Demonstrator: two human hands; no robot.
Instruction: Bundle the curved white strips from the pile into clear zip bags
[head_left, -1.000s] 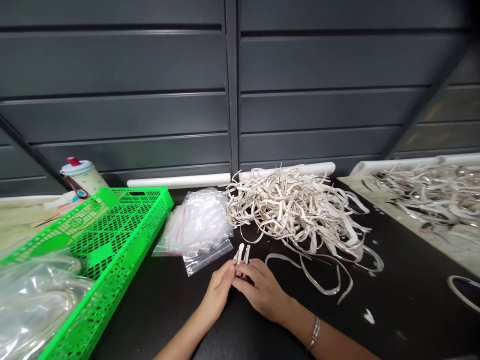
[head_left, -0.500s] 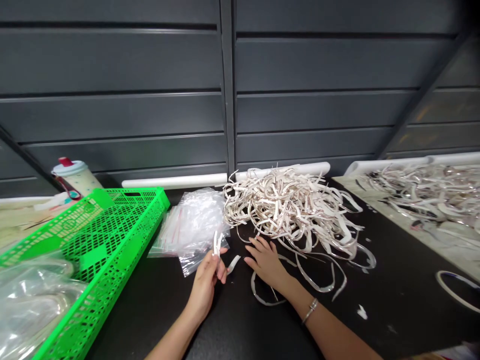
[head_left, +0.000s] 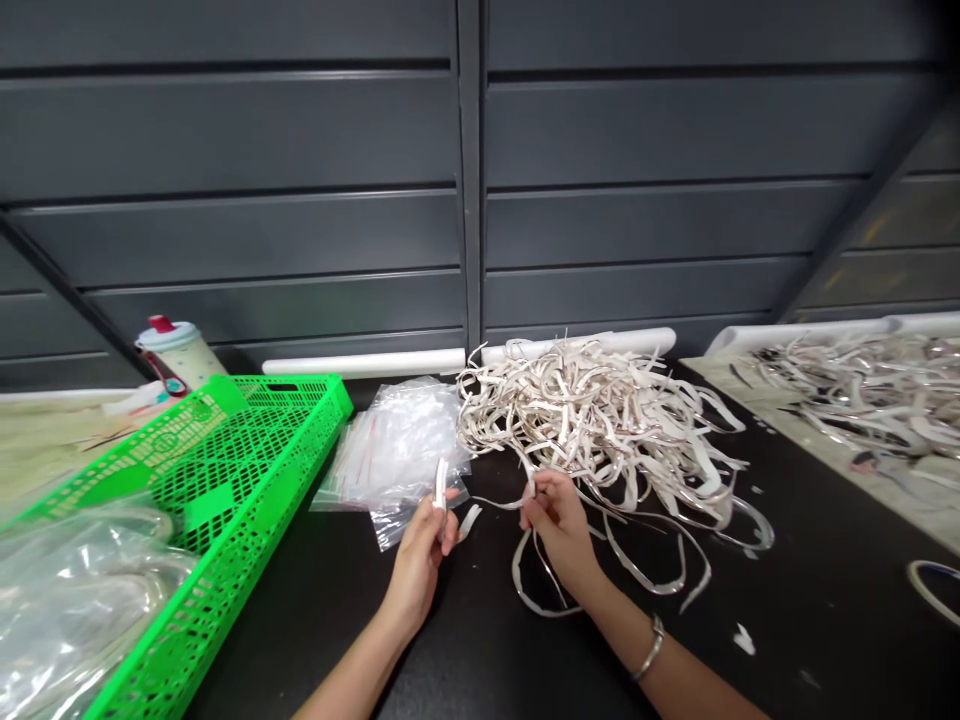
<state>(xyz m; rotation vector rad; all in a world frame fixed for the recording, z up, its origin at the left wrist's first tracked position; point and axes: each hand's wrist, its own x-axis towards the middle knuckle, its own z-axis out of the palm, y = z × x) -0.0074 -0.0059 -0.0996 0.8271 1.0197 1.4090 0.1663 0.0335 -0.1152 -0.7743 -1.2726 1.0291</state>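
Head view, left hand (head_left: 416, 570) holding one strip (head_left: 441, 497), right hand (head_left: 561, 525) another strip (head_left: 529, 488)

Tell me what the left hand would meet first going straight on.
Probably the clear zip-lock bags lying just ahead of the left hand, though depth is hard to judge from this view.

Bright, even light, faint shadows. Hard glare on the plastic bags (head_left: 394, 450). Wide-angle bowing in the wall panels (head_left: 240, 140) toward frame edges. Focus sharp throughout.
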